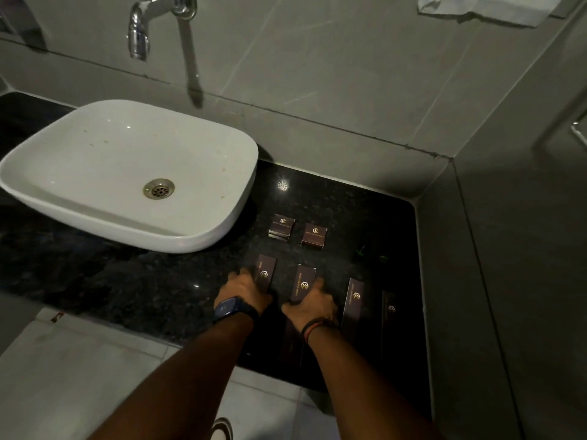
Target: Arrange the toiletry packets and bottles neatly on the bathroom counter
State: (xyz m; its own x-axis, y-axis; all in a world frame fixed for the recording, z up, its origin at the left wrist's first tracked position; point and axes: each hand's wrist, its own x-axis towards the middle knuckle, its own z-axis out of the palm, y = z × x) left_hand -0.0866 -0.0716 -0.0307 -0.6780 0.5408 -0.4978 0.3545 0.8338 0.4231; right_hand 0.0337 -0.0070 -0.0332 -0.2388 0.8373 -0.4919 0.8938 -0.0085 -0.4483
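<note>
Dark brown toiletry packets with gold logos lie on the black granite counter (127,281). Two small square packets (282,226) (314,234) sit side by side behind a row of long ones. My left hand (244,289) grips the leftmost long packet (266,274). My right hand (313,304) grips the long packet beside it (303,282). Two more long packets (353,301) (391,312) lie to the right, untouched. Two small dark bottle-like things with green tops (360,250) (383,258) stand near the right wall, hard to make out.
A white vessel sink (222,147) fills the counter's left half, under a chrome wall tap (139,30). Grey tiled walls close the back and right sides. A white towel (482,9) hangs at the top right. The counter's front edge runs just below my wrists.
</note>
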